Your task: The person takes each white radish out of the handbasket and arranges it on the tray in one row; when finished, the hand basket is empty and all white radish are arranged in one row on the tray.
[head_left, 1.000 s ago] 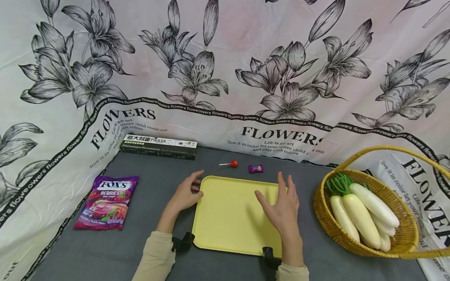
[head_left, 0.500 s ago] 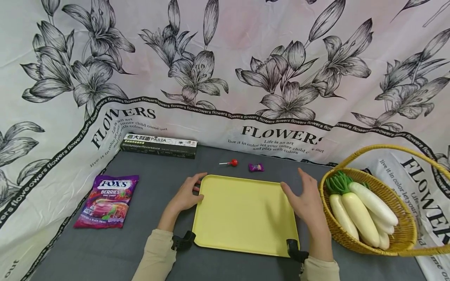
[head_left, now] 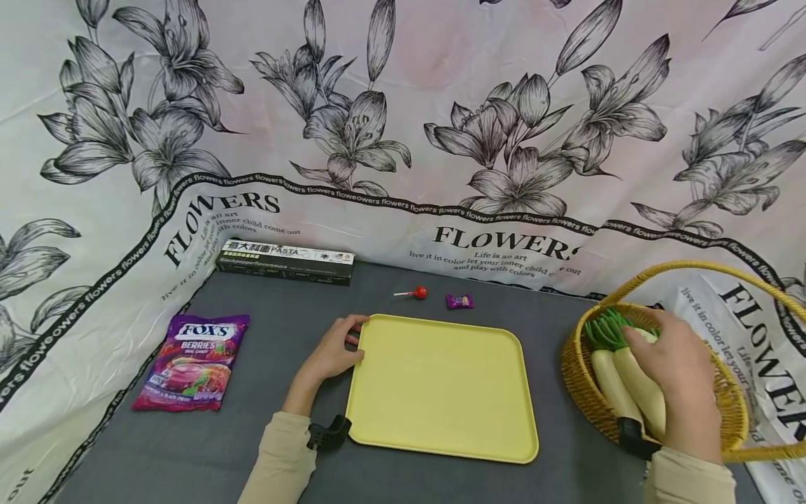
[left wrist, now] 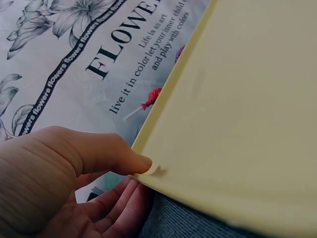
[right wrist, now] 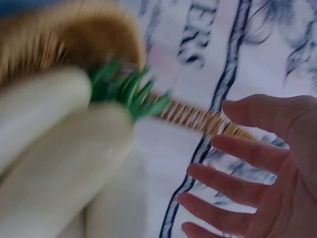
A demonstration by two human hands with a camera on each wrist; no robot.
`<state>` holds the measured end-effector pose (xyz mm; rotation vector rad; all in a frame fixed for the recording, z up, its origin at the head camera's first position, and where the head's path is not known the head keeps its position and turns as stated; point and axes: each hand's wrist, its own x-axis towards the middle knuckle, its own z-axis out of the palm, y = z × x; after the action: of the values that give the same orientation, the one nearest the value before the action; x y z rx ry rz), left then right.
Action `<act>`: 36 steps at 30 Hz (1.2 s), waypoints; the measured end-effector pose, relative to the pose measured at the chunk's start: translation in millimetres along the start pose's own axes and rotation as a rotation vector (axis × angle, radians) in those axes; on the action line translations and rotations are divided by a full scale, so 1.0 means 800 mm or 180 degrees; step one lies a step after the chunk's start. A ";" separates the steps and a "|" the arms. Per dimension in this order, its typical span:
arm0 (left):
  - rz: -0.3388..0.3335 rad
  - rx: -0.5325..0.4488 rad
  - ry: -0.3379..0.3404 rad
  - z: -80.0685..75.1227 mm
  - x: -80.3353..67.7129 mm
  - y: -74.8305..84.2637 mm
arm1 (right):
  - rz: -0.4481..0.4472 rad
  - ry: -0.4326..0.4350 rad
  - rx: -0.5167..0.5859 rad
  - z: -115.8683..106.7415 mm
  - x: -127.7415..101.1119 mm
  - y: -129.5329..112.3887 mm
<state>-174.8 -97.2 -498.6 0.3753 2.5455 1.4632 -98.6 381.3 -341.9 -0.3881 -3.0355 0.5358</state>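
Observation:
At the left rim of a yellow tray [head_left: 441, 388], my left hand [head_left: 332, 350] pinches the edge near its far corner. The left wrist view shows the thumb [left wrist: 133, 158] on top of the rim and curled fingers below it. My right hand [head_left: 683, 371] hovers over a wicker basket [head_left: 571, 364] that holds several white radishes [head_left: 637, 381] with green tops. In the right wrist view its fingers [right wrist: 233, 183] are spread and apart from the radishes [right wrist: 64, 168]. The hand hides part of the radishes in the head view.
Behind the tray lie a red lollipop [head_left: 420, 292] and a purple wrapped candy [head_left: 460, 302]. A pasta box [head_left: 285, 263] stands against the flowered cloth at the back left. A purple candy bag [head_left: 192, 362] lies at the left. The basket's handle [head_left: 693, 264] arches upward.
My right hand has moved right, from above the tray, past its right edge, to over the basket. My left hand stays at the tray's left rim, its fingers now closer to the edge.

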 end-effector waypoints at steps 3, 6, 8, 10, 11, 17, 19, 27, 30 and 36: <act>0.0003 -0.0003 0.0005 -0.001 0.000 -0.001 | 0.0140 -0.0167 -0.0195 -0.009 0.009 0.027; 0.0004 -0.0025 0.0002 -0.002 0.000 -0.002 | 0.0233 -0.0360 -0.0257 -0.009 0.016 0.047; -0.0001 -0.0049 -0.0008 -0.001 0.000 -0.001 | 0.0288 -0.0464 -0.0294 -0.008 0.017 0.057; -0.0012 -0.0065 -0.0012 -0.001 -0.001 -0.001 | 0.0344 -0.0496 -0.0349 -0.005 0.016 0.064; -0.0003 -0.0064 -0.0004 -0.001 -0.001 -0.001 | 0.0361 -0.0500 -0.0362 -0.004 0.016 0.066; 0.0012 -0.0064 -0.0009 -0.002 -0.002 -0.002 | 0.0423 -0.0497 -0.0333 0.000 0.013 0.071; -0.0002 -0.0077 -0.0005 -0.002 -0.001 -0.003 | 0.0467 -0.0521 -0.0316 -0.001 0.013 0.071; -0.0017 -0.0082 -0.0022 -0.002 -0.003 -0.001 | 0.0649 -0.0537 -0.0006 -0.010 -0.004 0.066; -0.0026 -0.0095 -0.0030 -0.003 -0.003 -0.001 | 0.0808 -0.0610 0.0426 -0.015 -0.008 0.062; -0.0046 -0.0118 -0.0046 -0.003 -0.001 0.000 | 0.1092 -0.0928 0.1476 -0.014 -0.017 0.051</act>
<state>-174.8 -99.7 -497.5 0.3600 2.5010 1.4950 -74.8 418.5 -345.1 -0.8692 -2.9674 1.3902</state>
